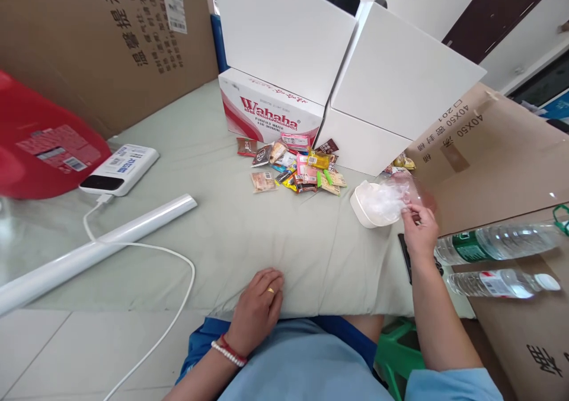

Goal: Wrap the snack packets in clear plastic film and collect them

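While the left hand (258,307) lies flat and spread on the green cloth (213,235), bottom centre, holding nothing

Right hand (420,230) at centre right pinches a clear plastic bag (393,196) over the white bowl (367,208); thin film held so lightly could slip, likely tipping the bowl toward the snack packets (296,166)

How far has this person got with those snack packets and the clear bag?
Little looks done: the pile of colourful snack packets lies loose on the pale green cloth. In hand: the right hand pinches a crinkled clear plastic bag beside a white round container; the left hand rests flat on the cloth. I cannot see any packet inside the bag, so all the packets seem left.
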Demonstrator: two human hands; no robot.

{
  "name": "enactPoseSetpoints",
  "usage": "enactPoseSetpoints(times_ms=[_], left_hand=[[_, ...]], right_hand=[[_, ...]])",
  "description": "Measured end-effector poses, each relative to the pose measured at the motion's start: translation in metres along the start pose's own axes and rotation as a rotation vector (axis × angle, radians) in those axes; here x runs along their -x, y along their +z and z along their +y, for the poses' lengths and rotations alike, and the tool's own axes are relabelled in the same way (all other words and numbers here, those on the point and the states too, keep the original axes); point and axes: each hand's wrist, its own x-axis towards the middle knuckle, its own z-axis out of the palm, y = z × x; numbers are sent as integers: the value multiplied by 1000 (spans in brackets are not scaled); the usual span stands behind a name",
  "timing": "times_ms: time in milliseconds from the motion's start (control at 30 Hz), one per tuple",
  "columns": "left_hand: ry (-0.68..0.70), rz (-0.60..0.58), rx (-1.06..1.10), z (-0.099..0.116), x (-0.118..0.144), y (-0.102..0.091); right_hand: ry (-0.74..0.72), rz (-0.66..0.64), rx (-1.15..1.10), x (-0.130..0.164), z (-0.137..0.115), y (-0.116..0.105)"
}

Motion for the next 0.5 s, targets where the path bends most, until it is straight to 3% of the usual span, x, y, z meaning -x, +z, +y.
enactPoseSetpoints(times_ms=[133,267,333,400,433,500], left_hand=[[-320,-46,333,15,-12,-6],[-588,-223,763,33,-34,6],[-645,-263,892,38,-45,14],[-680,-276,933,39,-54,19],[-696,-273,921,37,-57,20],[-702,-245,838,30,-59,18]], right_hand=[[272,-44,-371,35,-33,1],[365,-322,-522,103,-80,16],[279,-539,-518,136,-103,21],[83,-762,-496,154,-116,21],[-7,-792,-461,156,-117,18],[-101,-649,-313,144,-103,11]])
